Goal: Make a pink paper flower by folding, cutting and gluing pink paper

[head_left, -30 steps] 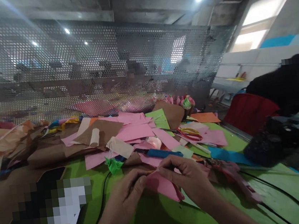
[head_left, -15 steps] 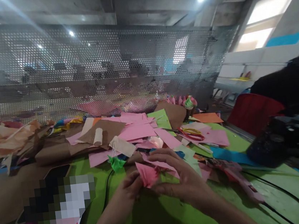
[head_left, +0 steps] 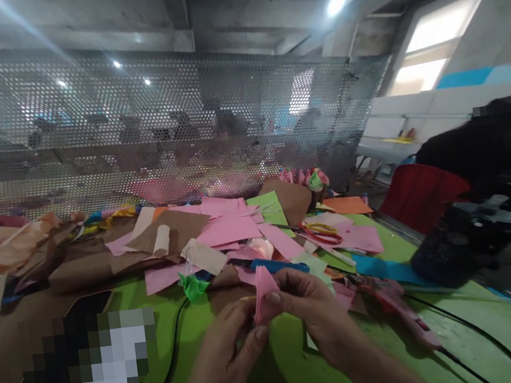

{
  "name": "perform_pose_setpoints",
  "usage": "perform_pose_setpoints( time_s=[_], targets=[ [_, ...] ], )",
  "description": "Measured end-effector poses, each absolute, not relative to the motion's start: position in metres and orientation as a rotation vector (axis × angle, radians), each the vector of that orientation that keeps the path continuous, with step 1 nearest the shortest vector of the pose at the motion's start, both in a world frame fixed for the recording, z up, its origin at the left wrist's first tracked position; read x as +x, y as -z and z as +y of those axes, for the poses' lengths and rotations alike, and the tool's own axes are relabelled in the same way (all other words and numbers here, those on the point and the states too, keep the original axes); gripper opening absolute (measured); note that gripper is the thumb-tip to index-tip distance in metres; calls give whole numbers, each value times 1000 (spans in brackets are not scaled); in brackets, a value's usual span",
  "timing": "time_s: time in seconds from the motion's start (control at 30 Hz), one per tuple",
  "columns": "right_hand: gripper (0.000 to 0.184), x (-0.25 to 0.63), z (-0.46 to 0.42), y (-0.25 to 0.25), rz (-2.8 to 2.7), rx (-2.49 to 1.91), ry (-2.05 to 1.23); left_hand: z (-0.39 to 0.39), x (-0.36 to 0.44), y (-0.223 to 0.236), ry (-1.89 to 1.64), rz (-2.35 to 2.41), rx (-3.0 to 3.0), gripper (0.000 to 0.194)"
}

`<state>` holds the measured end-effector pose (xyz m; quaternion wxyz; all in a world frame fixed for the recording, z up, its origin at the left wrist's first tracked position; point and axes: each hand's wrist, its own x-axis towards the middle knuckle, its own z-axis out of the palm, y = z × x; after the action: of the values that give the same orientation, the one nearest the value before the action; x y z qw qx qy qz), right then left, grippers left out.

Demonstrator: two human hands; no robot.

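A folded piece of pink paper [head_left: 263,290] stands upright between my hands, its layers fanned at the top edge. My right hand [head_left: 312,308] pinches its right side between thumb and fingers. On the lower left, my left hand [head_left: 236,344] closes on the same paper, thumb near its bottom tip. Just beyond the fingers lies a blue-handled cutter [head_left: 280,265], partly covered by the paper and my right hand. A crumpled bit of green plastic [head_left: 194,287] sits to the left of the hands.
Pink sheets [head_left: 227,228] and brown paper [head_left: 88,263] are heaped across the green table [head_left: 464,321]. Scissors [head_left: 322,232] lie at the right of the heap. A pink glue gun [head_left: 402,310] with a cord is at right, near a dark container [head_left: 451,249]. A phone [head_left: 88,306] lies left.
The pink paper has gone from lying low, to spread with my right fingers apart, to folded upright. My right hand has closed on it again. The view has shifted slightly.
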<state>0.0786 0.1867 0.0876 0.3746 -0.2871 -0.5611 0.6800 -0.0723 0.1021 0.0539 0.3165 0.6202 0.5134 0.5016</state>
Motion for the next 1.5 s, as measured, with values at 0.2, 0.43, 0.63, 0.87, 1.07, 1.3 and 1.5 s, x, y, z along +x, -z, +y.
perform_pose_setpoints(
  time_s=[0.2,0.43,0.63,0.87,1.07,1.3,1.5],
  targets=[
    [24,76,183,-89,-1441,-693,-1759,104,-71,-48,-1269,1430,1704,29],
    [33,80,185,-97,-1500,-810,-1606,102,-75,-50,-1160,1567,1786,29],
    [34,79,188,-92,-1511,-838,-1547,103,-72,-52,-1196,1511,1716,25],
    [34,80,186,-95,-1492,-829,-1586,104,-75,-47,-1218,1517,1683,23],
    [34,81,189,-94,-1521,-836,-1529,102,-74,-48,-1246,1589,1626,23],
    [29,81,188,-99,-1483,-823,-1607,105,-73,-50,-1297,1466,1523,27],
    [33,83,192,-97,-1528,-863,-1547,107,-75,-43,-1341,1579,1495,26]
  ],
)
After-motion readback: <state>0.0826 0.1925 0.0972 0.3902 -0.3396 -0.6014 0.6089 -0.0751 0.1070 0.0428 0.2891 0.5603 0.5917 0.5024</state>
